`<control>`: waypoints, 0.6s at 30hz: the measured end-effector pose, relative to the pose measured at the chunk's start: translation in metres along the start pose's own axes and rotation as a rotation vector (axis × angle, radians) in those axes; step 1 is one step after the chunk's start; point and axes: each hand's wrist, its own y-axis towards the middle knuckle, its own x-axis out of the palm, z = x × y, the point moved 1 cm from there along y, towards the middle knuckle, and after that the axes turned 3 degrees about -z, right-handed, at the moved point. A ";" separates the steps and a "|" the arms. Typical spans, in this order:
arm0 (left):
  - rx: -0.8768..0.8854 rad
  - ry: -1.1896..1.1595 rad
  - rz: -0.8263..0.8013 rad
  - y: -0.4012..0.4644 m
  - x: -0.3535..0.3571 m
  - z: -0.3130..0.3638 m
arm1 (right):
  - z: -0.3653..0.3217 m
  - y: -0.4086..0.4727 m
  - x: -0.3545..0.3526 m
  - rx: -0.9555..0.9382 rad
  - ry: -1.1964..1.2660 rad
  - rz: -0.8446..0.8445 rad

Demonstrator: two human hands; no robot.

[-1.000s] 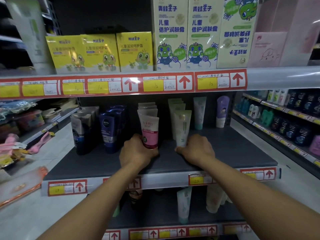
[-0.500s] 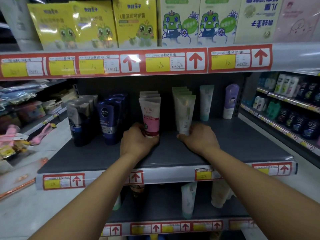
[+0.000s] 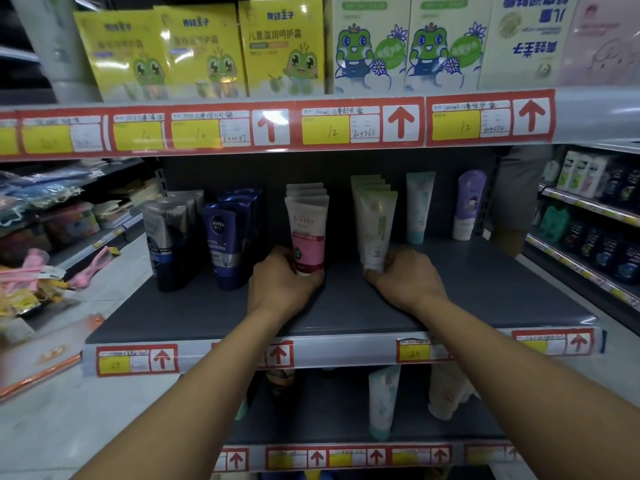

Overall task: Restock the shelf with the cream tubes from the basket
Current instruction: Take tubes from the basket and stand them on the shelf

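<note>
1. My left hand curls round the pink tube base, seating it upright heading its row.
2. Right of that, my right hand pinches the green-white tube, steadying it.

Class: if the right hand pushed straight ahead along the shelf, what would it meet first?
The right hand already holds the front pale green tube; next come the matching tubes right behind, though depth is unclear.
</note>
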 end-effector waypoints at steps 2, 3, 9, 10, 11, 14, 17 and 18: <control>0.002 0.001 0.001 0.000 0.000 -0.001 | 0.000 0.000 0.000 -0.003 -0.002 -0.003; 0.006 -0.002 -0.001 0.000 0.000 -0.001 | 0.000 0.000 -0.001 -0.002 -0.004 -0.011; 0.000 -0.004 -0.009 0.001 -0.001 -0.003 | -0.004 -0.001 -0.009 0.001 -0.075 -0.077; -0.007 -0.002 -0.012 0.000 -0.002 -0.003 | -0.004 -0.002 -0.011 -0.001 -0.087 -0.095; -0.012 0.004 -0.019 -0.001 -0.003 -0.002 | -0.005 -0.005 -0.015 -0.003 -0.099 -0.118; -0.029 0.023 -0.074 -0.001 -0.007 0.000 | -0.008 -0.013 -0.029 -0.006 -0.144 -0.207; -0.014 -0.002 -0.115 -0.009 -0.013 0.003 | -0.009 -0.027 -0.040 -0.003 -0.120 -0.232; 0.002 0.005 -0.109 -0.014 -0.016 0.005 | -0.009 -0.033 -0.040 -0.019 -0.089 -0.208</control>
